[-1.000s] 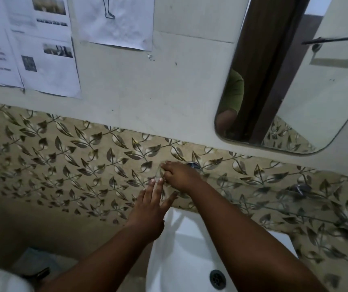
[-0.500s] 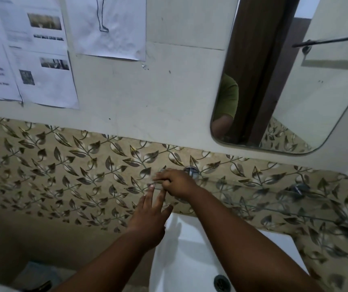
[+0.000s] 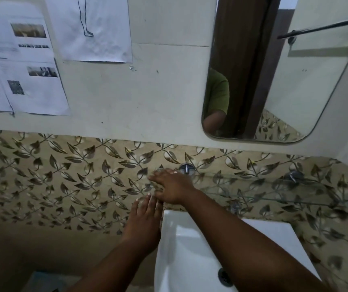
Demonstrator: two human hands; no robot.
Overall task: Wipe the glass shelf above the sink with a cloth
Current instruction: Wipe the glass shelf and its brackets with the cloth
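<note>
The clear glass shelf (image 3: 274,191) runs along the leaf-patterned wall above the white sink (image 3: 190,260), held by metal brackets (image 3: 186,168). My right hand (image 3: 171,186) lies palm down on the shelf's left end with its fingers spread flat towards the left. No cloth shows in or under it. My left hand (image 3: 145,218) is just below and in front of that left corner, fingers straight and pointing up at the glass edge, holding nothing. The two hands almost touch.
A second bracket (image 3: 294,175) holds the shelf farther right. A mirror (image 3: 284,81) hangs on the wall above it. Printed papers (image 3: 32,81) are stuck to the wall at upper left. The sink's drain (image 3: 223,277) shows between my forearms.
My right hand has gone from curled at the shelf's left end to lying flat with fingers spread. My left hand stays under the corner. The view has shifted slightly.
</note>
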